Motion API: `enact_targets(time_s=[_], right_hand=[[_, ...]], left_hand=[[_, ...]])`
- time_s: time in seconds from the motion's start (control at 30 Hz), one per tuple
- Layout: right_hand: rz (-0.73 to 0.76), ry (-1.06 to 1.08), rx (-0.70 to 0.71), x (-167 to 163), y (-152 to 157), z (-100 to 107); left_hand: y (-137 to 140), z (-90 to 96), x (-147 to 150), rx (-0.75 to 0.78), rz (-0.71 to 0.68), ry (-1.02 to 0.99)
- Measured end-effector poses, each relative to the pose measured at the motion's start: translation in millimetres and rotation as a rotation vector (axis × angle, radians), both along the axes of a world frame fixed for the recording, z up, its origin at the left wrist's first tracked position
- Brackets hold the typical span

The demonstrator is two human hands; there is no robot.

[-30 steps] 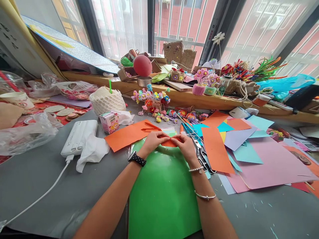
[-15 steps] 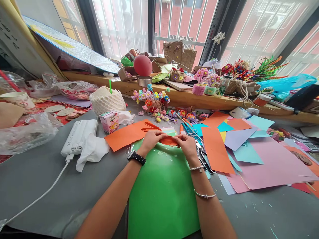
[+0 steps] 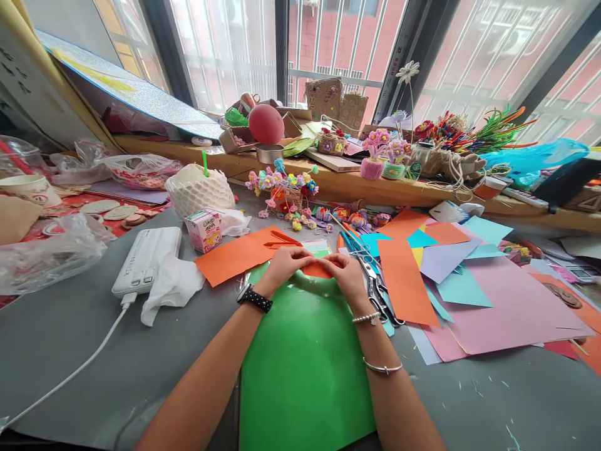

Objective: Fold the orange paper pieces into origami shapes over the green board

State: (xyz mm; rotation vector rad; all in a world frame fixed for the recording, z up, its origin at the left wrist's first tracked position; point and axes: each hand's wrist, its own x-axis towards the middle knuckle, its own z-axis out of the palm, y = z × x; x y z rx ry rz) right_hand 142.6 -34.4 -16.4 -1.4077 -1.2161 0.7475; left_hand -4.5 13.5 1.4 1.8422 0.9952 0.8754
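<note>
A small piece of orange paper is pinched between my two hands, above the far end of a glossy green sheet. My left hand, with a dotted black watch band at the wrist, grips its left side. On the right side, my right hand has thumb and fingers closed on the paper's upper edge. The fingertips nearly meet and cover part of the paper. Just beyond my left hand lies a larger orange sheet with thin orange strips on it. Scissors rest right of my right hand.
Coloured paper sheets overlap on the right. At left lie a white power bank with a cable, a crumpled tissue and a small pink box. Craft flowers stand behind, before a wooden ledge crowded with crafts.
My hands have drawn closer together on the orange paper, and more of its face now shows below the fingers. The whole view has shifted slightly.
</note>
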Motion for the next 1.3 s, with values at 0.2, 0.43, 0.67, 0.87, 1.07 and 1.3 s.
enact_targets(time_s=[0.2,0.43,0.67,0.87,1.07,1.3], right_hand=[[0.014,-0.074,0.021,0.6,-0.8,1.9],[-0.093,-0.047,-0.016,0.0,-0.1,2.1],[-0.153,0.055,-0.008,4.1,3.1,-4.6],[-0.085,0.007,-0.011,4.9,1.3,-3.2],[-0.059,0.022,-0.001,3.3,-0.6,1.0],[-0.083,0.02,0.009,6.2,1.1,-3.4]], left_hand=[[-0.6,-1.1,2.5,0.055,-0.013,0.04],[-2.2,-0.1,2.8,0.008,0.061,0.006],[-2.6,3.0,2.3,-0.054,0.068,-0.023],[-2.1,2.5,0.5,0.067,0.053,0.015],[-0.5,1.7,0.7,0.1,-0.001,0.075],[-2.7,2.6,1.1,0.07,-0.062,0.106]])
